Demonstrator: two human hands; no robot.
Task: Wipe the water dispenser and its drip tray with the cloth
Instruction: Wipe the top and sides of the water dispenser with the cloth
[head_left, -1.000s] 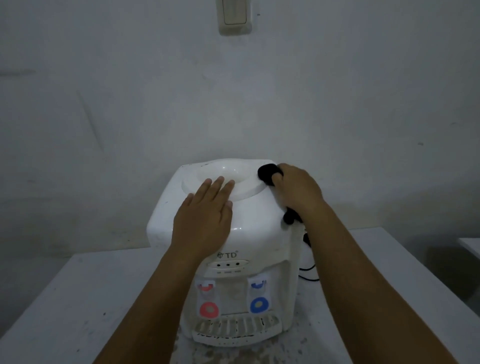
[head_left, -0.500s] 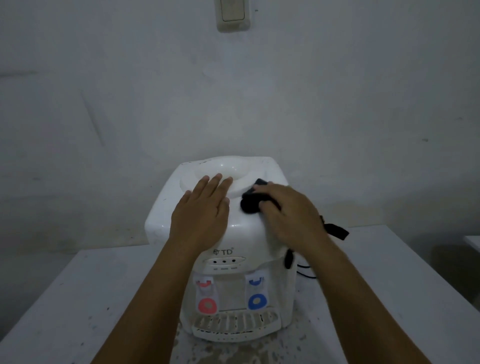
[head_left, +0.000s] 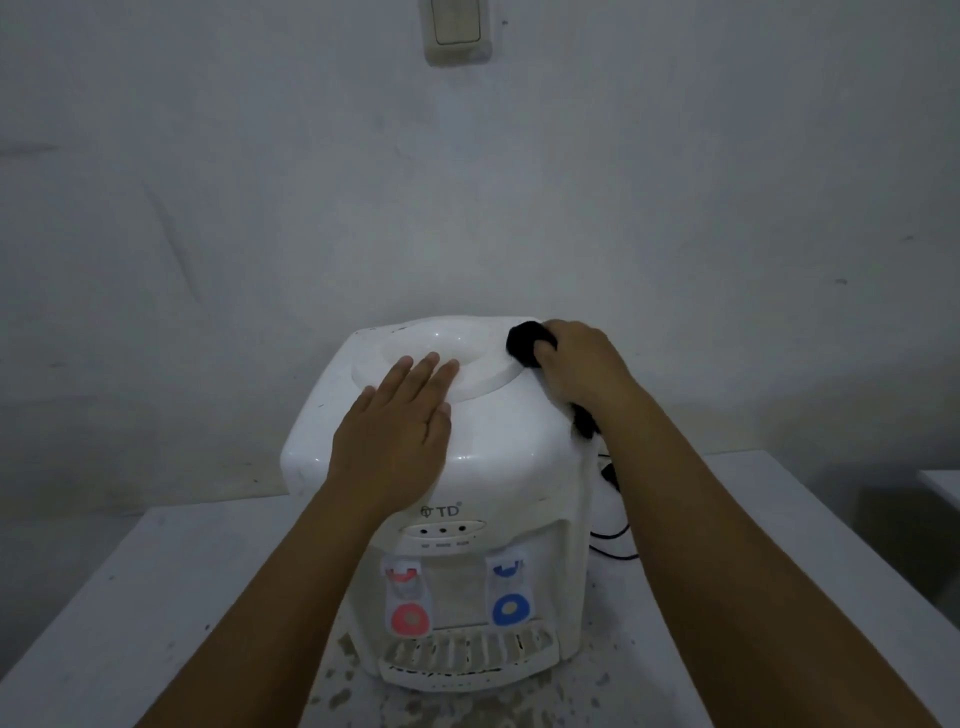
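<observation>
The white water dispenser (head_left: 498, 467) stood on a pale surface (head_left: 156, 597) against a grey wall (head_left: 260, 208), its round bottle well on top holding no bottle and showing only a shallow white hollow. At its foot the slotted drip tray (head_left: 467, 657) jutted forward beneath the red tap (head_left: 409, 618) and the blue tap (head_left: 510, 609); whether any water lay in it could not be told, though the surface just in front was blotched with damp-looking marks. The left hand (head_left: 395, 436) lay flat on the dispenser's top, palm down, fingers straight and close together, the fingertips reaching onto the rim of the well and holding nothing. The right hand (head_left: 582, 371) was at the top's far right corner, its fingers curled round a black cloth (head_left: 524, 343), which bunched out ahead of the knuckles against the white casing while a loose end hung below the wrist by the right side. Both forearms stretched forward from the bottom edge. A black cord (head_left: 610, 540) trailed on the surface behind the right arm, and a switch plate (head_left: 457, 28) sat high on the wall.
</observation>
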